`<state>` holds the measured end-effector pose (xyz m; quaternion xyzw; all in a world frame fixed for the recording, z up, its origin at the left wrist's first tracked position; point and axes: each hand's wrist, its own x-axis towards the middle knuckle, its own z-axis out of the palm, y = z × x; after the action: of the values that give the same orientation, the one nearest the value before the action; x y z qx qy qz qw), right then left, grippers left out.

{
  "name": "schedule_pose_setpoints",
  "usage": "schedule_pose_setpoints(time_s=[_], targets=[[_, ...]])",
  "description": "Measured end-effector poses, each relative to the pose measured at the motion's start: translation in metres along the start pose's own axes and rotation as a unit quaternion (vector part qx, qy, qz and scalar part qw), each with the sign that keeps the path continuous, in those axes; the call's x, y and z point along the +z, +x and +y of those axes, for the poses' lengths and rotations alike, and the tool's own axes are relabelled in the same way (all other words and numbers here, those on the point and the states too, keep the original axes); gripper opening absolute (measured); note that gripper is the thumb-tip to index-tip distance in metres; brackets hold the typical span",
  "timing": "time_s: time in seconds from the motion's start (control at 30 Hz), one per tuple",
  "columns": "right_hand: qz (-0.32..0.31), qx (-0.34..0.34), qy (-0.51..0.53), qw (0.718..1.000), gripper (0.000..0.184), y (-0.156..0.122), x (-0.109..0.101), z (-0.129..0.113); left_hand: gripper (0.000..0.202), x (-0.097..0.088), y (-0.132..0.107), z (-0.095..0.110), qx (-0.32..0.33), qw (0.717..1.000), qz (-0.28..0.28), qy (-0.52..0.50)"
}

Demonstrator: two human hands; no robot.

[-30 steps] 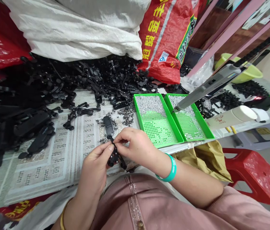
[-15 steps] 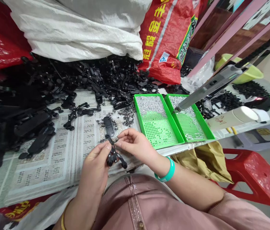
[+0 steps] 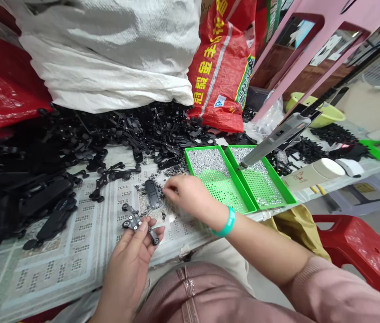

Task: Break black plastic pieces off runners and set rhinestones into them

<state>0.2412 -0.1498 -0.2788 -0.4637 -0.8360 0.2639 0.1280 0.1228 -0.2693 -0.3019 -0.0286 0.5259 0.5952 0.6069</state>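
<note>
Above the worktop (image 3: 58, 264), the left hand (image 3: 131, 255) has a black jointed part (image 3: 134, 223) in its grip, then a black oblong piece (image 3: 152, 194) lies flat, and the right hand (image 3: 192, 197) curls, whether holding anything I cannot tell, beside green trays (image 3: 240, 181).

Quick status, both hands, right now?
Left hand: closed, holding a jointed black part.
Right hand: fingers curled beside the black block; whether it holds anything cannot be told.
</note>
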Motion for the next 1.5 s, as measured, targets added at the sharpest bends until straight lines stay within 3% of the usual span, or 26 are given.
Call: schedule_pose_setpoints(time_s=[0.1,0.27,0.33,0.43,0.53,0.6,0.73,0.97,1.23,1.37,1.5], targets=[[0.032,-0.005,-0.184,0.982,0.02,0.03,0.001,0.006,0.01,-0.003,0.001,0.004,0.011,1.0,-0.02,-0.013],[0.014,-0.018,-0.219,0.975,0.018,0.043,0.01,0.009,0.018,-0.005,0.003,0.007,-0.003,1.0,-0.024,0.014],[0.017,-0.024,-0.162,0.986,0.013,0.033,0.007,0.006,0.021,-0.005,0.005,0.006,0.008,1.0,-0.021,0.009],[-0.023,0.007,0.105,0.994,0.003,0.007,0.003,0.0,0.023,-0.005,0.006,0.006,0.019,0.999,-0.028,0.012],[-0.114,0.08,0.381,0.914,0.011,-0.018,0.006,-0.006,0.023,-0.005,0.007,0.005,0.028,0.998,-0.042,0.027],[-0.141,0.116,0.455,0.872,0.014,-0.03,0.01,-0.007,0.023,-0.005,0.007,0.003,0.04,0.998,-0.042,0.037],[-0.156,0.127,0.462,0.864,0.009,-0.036,0.014,-0.006,0.025,-0.004,0.007,0.0,0.059,0.996,-0.032,0.061],[-0.245,0.129,0.461,0.843,0.007,-0.031,0.011,-0.001,0.029,0.0,0.004,-0.002,0.075,0.995,-0.012,0.071],[-0.274,0.151,0.472,0.824,0.009,-0.023,0.01,0.0,0.032,0.003,0.003,-0.001,0.077,0.992,-0.021,0.101],[-0.255,0.162,0.489,0.818,0.008,-0.026,0.01,-0.002,0.031,0.005,0.003,-0.003,0.08,0.992,-0.026,0.094],[-0.19,0.152,0.501,0.831,0.013,-0.036,0.017,-0.004,0.026,0.004,0.003,-0.004,0.082,0.994,-0.004,0.072]])
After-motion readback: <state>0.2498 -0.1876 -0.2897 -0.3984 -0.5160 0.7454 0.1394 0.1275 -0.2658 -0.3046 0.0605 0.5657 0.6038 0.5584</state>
